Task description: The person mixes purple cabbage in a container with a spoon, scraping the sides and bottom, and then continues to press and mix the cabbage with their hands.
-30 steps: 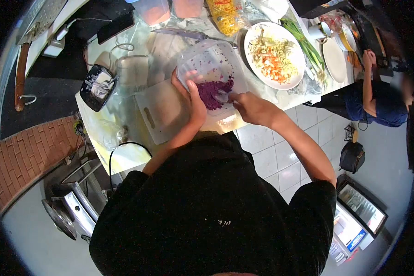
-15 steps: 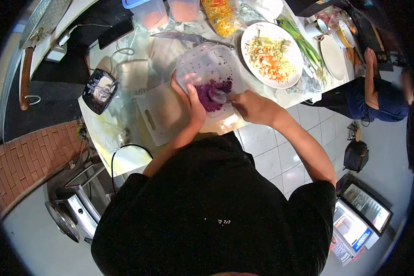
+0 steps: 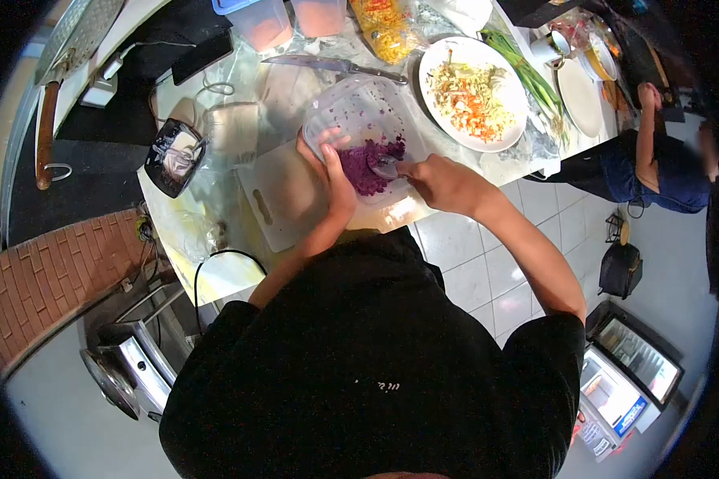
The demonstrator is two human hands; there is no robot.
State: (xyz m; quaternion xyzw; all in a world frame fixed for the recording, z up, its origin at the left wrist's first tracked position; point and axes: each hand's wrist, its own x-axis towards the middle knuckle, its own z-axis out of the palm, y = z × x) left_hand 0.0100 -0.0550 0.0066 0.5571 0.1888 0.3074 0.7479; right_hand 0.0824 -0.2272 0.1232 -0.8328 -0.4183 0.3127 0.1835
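Note:
A clear plastic container (image 3: 327,108) is tilted over the counter's front, with purple mash (image 3: 361,169) in its lower part and bits stuck to its walls. My left hand (image 3: 335,177) grips its left side, thumb up along the wall. My right hand (image 3: 443,184) is closed round the handle of a spoon (image 3: 386,167), whose bowl rests in the mash. Under and left of the container lies a white cutting board (image 3: 284,199). A knife (image 3: 319,64) lies behind it. To the right, a white oval plate (image 3: 495,142) holds chopped white, green and orange pieces.
Spring onions (image 3: 527,80) lie right of the plate. Plastic tubs (image 3: 260,28) and a yellow-filled bag (image 3: 387,36) stand at the back. A black dish (image 3: 174,160), a phone (image 3: 202,57) and a cable are at left. Another person (image 3: 655,168) stands at right.
The spoon and my right hand have shifted very slightly within the same grip. The other person's hands have moved a little to the right.

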